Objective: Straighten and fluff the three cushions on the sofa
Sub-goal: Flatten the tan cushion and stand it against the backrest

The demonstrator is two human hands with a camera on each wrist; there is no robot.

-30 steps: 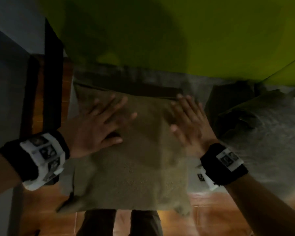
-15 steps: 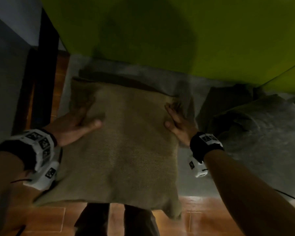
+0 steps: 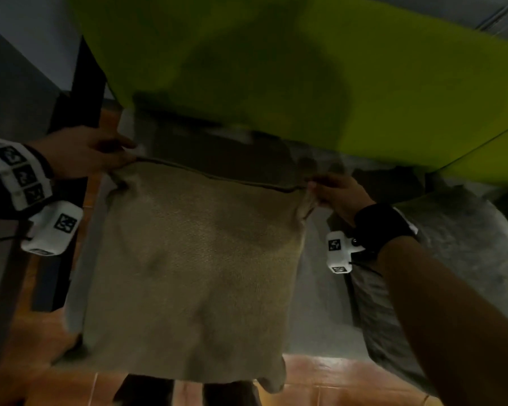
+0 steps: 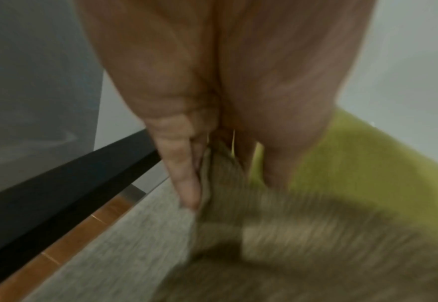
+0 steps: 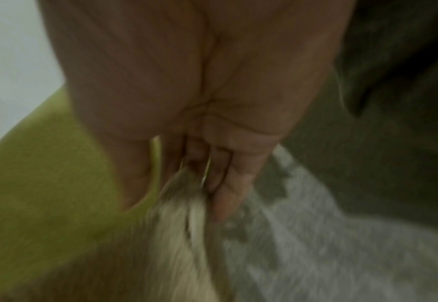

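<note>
Your left hand (image 3: 82,152) pinches the far left corner of the tan cushion (image 3: 194,271); the left wrist view confirms it, with a finger (image 4: 184,179) and the thumb closed on a fold of the fabric. That grip is firm on the corner. The cushion hangs and lies between your two hands, its top seam stretched nearly taut from one corner to the other, its lower edge reaching past the front of the sofa seat (image 3: 314,303) and over the orange floor (image 3: 320,373). It sits at the left end of the grey seat, in front of the green backrest (image 3: 364,92). Your right hand (image 3: 338,194) holds the far right corner the same way; the right wrist view, though blurred, shows the fingers (image 5: 228,183) curled onto bunched cloth. To the right of that hand a second, grey cushion (image 3: 458,253) lies on the seat, apart from the tan one.
</note>
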